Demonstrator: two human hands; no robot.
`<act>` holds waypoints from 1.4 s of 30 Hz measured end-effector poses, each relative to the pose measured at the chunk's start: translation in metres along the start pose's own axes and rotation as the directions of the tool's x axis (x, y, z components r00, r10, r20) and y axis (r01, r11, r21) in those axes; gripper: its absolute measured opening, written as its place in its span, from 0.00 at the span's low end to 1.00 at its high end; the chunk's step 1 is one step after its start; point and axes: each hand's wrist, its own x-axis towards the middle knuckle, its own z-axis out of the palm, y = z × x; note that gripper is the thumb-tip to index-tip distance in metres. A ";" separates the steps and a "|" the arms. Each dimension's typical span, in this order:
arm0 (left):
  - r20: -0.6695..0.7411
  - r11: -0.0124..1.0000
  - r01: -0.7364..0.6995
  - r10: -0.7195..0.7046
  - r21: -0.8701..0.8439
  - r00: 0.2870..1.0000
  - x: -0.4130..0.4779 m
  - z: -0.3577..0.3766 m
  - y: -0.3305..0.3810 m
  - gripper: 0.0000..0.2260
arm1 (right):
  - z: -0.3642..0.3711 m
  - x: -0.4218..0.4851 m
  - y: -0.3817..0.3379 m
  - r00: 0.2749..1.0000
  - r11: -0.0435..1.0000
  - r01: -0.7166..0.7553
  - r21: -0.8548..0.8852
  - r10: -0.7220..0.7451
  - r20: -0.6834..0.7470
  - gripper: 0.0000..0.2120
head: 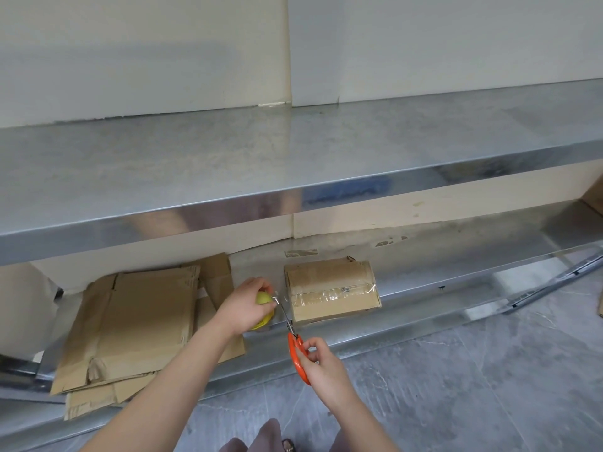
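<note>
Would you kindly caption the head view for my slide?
Left hand grips a yellow tape roll; right hand cuts the tape with orange scissors.

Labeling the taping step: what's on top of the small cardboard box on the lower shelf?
Clear tape lies over the box top's front edge and down its front; a strand stretches to the yellow roll in the left hand, scissors blades on it. Closed flaps hide the contents.

A stockroom or packing area: a long bare steel upper shelf [293,151] runs above the left hand [243,308] and right hand [321,363]. Flattened cardboard boxes [137,321] lie stacked on the lower shelf [434,282] left of the left hand, and a taped carton [329,288] sits just beyond both hands. Grey floor tiles [489,386] spread to the right, under a plain cream wall [130,44]
</note>
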 end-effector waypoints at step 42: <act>-0.073 0.997 0.048 -0.052 -0.056 0.996 0.000 0.011 0.003 0.09 | -0.102 -0.018 0.019 0.868 0.918 0.292 -0.269 -0.373 -0.329 0.19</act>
